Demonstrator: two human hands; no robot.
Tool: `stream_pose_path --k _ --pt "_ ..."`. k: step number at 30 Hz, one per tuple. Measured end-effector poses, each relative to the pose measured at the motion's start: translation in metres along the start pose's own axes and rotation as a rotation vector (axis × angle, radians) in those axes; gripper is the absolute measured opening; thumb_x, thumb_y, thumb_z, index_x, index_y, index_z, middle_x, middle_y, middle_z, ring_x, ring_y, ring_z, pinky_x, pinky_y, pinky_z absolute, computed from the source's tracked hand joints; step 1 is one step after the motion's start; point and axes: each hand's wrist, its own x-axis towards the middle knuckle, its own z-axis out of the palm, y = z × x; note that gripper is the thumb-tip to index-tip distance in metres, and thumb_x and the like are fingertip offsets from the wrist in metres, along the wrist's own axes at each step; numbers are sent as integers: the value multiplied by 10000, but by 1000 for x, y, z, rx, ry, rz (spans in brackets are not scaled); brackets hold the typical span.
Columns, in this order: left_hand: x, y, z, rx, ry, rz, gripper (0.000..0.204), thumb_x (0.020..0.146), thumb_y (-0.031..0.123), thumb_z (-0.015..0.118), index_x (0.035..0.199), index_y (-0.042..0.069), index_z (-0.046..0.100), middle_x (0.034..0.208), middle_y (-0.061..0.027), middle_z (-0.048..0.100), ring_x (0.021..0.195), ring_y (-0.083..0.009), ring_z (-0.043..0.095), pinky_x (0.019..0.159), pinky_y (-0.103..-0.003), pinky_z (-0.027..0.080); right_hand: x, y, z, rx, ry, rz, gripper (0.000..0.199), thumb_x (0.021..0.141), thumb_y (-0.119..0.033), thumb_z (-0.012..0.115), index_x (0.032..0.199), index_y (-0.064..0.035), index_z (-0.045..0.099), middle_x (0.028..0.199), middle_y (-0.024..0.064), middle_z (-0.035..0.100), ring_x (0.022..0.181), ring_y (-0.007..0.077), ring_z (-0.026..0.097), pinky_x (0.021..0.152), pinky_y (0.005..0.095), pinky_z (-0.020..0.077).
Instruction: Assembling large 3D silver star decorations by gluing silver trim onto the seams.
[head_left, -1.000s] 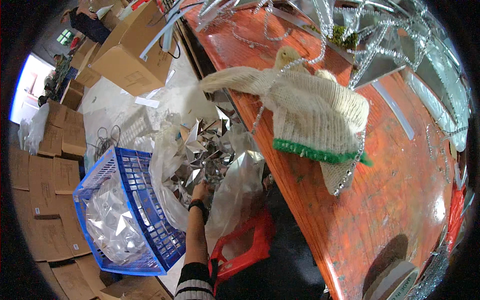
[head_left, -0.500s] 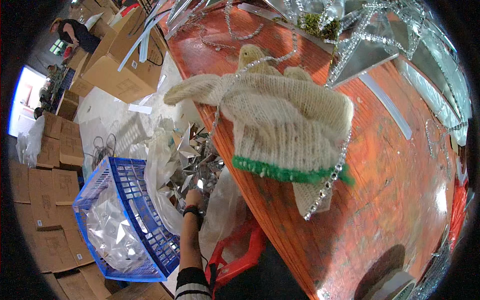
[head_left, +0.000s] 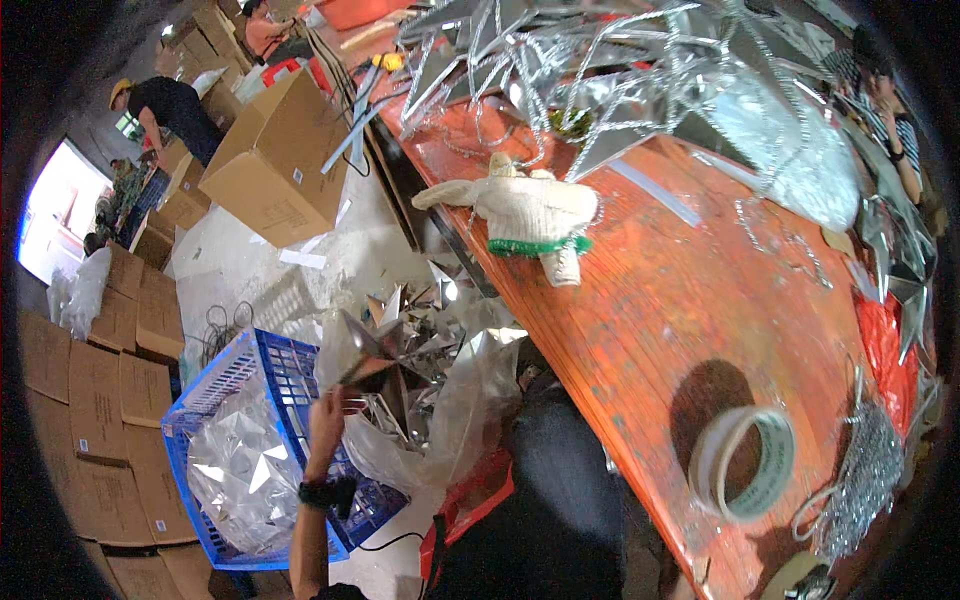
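My left hand (head_left: 327, 418), with a dark band on the wrist, reaches down left of the table. Its fingers are closed on a point of a silver star (head_left: 385, 352), which is slightly blurred. Beneath the star, an open clear plastic bag (head_left: 470, 410) holds more shiny silver stars. Beside my hand stands a blue plastic crate (head_left: 268, 375) containing silver stars in clear wrapping (head_left: 240, 465). My right hand is not in view.
The red-brown wooden table (head_left: 640, 330) bears a white knitted glove (head_left: 530, 207) with a green cuff, a tape roll (head_left: 708, 465), silver stars and bead strings (head_left: 570, 75). Cardboard boxes (head_left: 105, 400) stack at left. Other people (head_left: 178, 115) are at the back and right.
My left hand has come up and left from the bag, now with a silver star in it. The view has drawn back, so the glove looks smaller and the tape roll shows whole.
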Motion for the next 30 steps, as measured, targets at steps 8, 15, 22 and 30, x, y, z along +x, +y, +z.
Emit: stream_pose_path --k 8,15,22,30 --pt "-84 182 -36 -408 20 348 392 966 282 326 956 -73 492 927 -224 617 791 -212 621 750 -305 476 -19 -14 -19 -47 52 -76 278 858 -80 508 1117 21 512 1060 187 561 880 332 567 736 372 463" --pt "-112 263 11 -55 147 806 322 962 140 328 1172 -57 471 791 -138 650 744 -165 626 718 -280 468 -23 -83 -51 -89 94 -141 330 759 -90 603 1063 17 531 1064 251 530 940 411 526 792 430 447" --pt "-145 298 -14 -438 97 713 361 962 281 338 930 -35 510 708 -140 632 677 -219 638 665 -305 501 -44 -87 -50 33 145 -50 247 804 -65 554 1038 12 536 1042 247 528 853 416 544 725 427 470" --pt "-143 302 81 -715 -251 491 370 958 295 350 861 -24 511 751 -185 636 719 -264 651 672 -316 528 -54 -105 -59 49 303 -227 184 820 -109 567 990 -40 552 1002 164 540 745 366 576 593 401 484"
